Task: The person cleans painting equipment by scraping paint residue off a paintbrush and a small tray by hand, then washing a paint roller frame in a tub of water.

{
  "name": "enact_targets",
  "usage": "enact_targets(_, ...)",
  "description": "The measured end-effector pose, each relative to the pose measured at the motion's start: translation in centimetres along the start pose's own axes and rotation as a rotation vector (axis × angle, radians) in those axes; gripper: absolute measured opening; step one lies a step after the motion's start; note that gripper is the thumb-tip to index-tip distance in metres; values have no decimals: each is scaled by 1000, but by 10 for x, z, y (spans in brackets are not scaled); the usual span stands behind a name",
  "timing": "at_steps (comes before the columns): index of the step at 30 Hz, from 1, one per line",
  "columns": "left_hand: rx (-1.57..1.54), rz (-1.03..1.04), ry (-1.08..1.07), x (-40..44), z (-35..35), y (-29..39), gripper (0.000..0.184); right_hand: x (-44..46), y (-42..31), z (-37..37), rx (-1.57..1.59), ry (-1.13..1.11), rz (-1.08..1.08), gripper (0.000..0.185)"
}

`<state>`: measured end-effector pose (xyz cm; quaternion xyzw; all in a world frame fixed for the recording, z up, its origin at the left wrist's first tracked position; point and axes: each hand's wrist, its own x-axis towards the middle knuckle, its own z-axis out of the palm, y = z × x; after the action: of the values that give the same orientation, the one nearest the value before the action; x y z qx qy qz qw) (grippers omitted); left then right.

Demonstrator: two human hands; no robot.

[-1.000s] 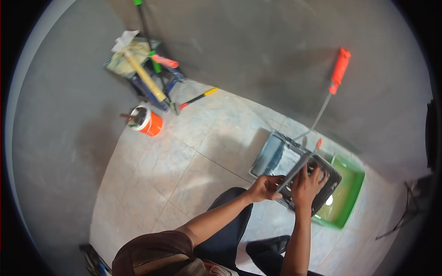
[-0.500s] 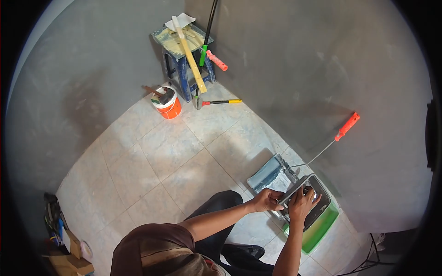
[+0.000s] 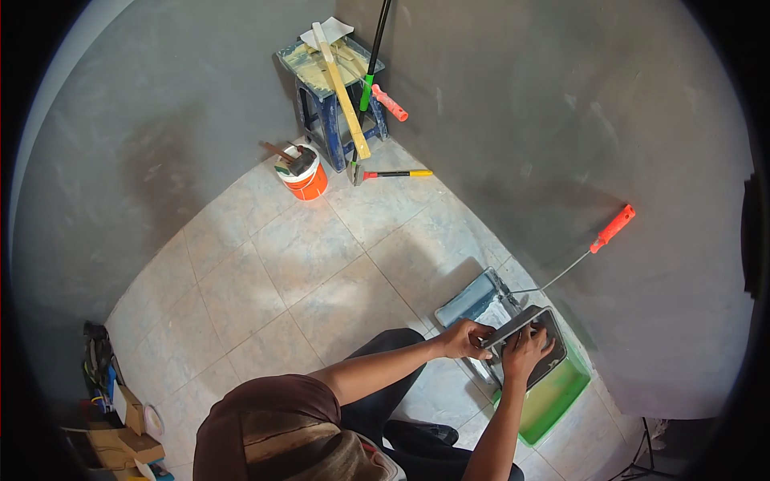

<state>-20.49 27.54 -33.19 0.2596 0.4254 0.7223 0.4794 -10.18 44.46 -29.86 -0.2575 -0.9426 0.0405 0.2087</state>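
My left hand point(image 3: 465, 340) grips the left rim of a dark rectangular tray point(image 3: 552, 365), which is tilted up on its side. Inside the tray, my right hand point(image 3: 524, 351) has its fingers bent against the inner surface; whether they hold anything is too small to tell. Under and left of it lies a grey-blue paint tray point(image 3: 468, 298) with whitish paint. A roller with an orange handle point(image 3: 613, 229) leans from that tray to the wall. Partly beneath the dark tray is a green basin point(image 3: 555, 406) of yellowish liquid.
A blue stool point(image 3: 330, 128) in the corner carries a paint-stained board and a wooden strip point(image 3: 342, 96). Beside it are an orange bucket point(image 3: 307, 186) with tools, a black pole point(image 3: 378, 40) and a scraper point(image 3: 397, 174). Cardboard boxes point(image 3: 120, 445) stand lower left.
The view has turned and shifted, so the stool and bucket appear farther right than a second ago. Within the dark tray my right hand has moved slightly; my left hand keeps its hold.
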Motion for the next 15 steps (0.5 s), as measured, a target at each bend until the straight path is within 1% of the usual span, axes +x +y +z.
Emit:
enact_targets(2,-2,-26,-23,-1,-3,2,58,6,-5,-8,29,-92,-6,35)
enact_targets(3,-4,-25,-20,-1,-4,4,58,8,-5,-9,29,-95,-10,35)
enact_targets(6,48,-9,-21,-5,-1,18,59,12,-4,-12,21,-79,-59,36)
enact_targets(9,114,-42,9,-10,5,31,57,9,0,-12,8,-10,-72,37)
enact_targets(11,201,-62,32,-14,8,31,56,4,2,-12,38,-125,-29,38)
enact_targets(12,136,-43,54,-16,11,27,54,2,2,-9,33,-128,-35,40)
enact_targets(15,133,-25,81,-21,12,13,54,2,1,0,-7,-169,-25,41)
